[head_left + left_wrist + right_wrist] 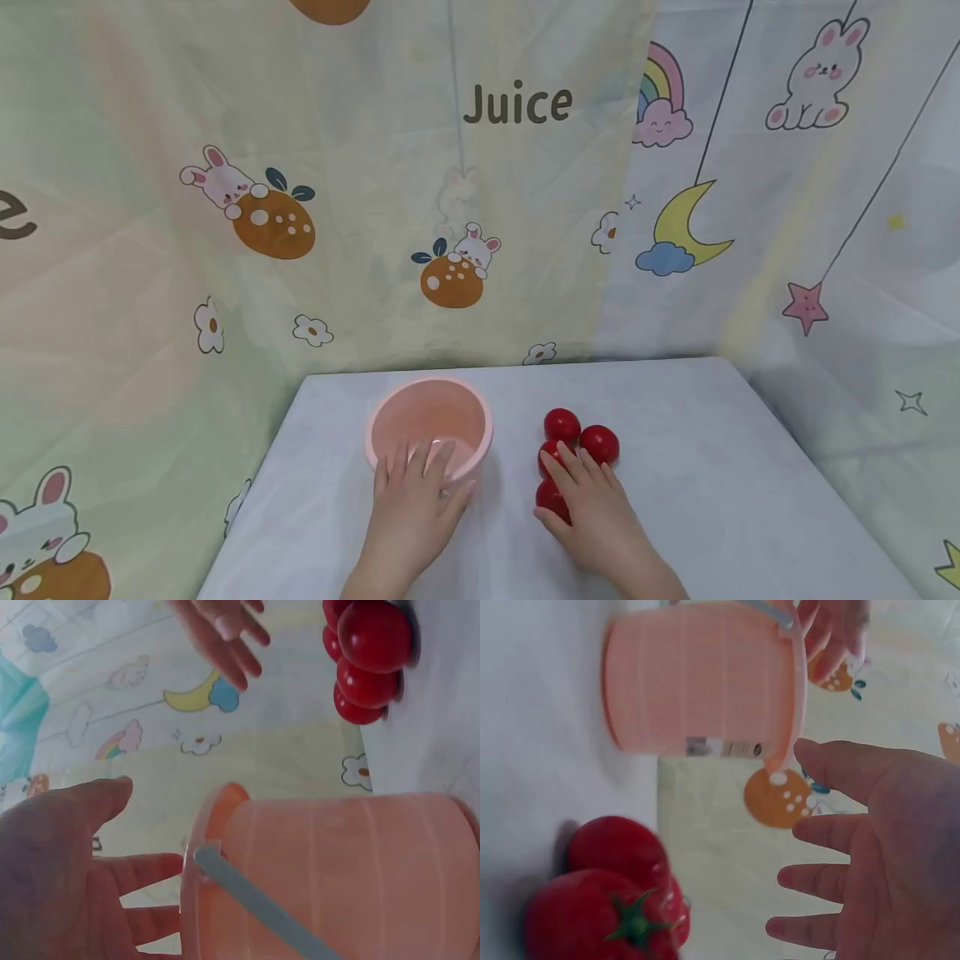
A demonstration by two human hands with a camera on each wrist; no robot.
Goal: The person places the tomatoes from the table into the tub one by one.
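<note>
A pink bucket (429,407) stands upright on the table, its grey handle (259,900) hanging down the near side in the left wrist view. Over the bucket's near rim, my left hand (411,510) has its fingers spread and holds nothing. To the right, several red tomatoes (562,426) lie in a close cluster; one shows a green stem (636,924) in the right wrist view. My right hand (596,518) hovers above the nearest tomatoes with fingers apart, partly hiding them in the head view. Its palm and fingers are bare in the right wrist view.
The white table (720,467) carries the bucket and the tomatoes, with a gap between them. Behind it and along both sides hangs a printed curtain (375,167) with rabbits, oranges and a moon. A label (724,747) is on the bucket's side.
</note>
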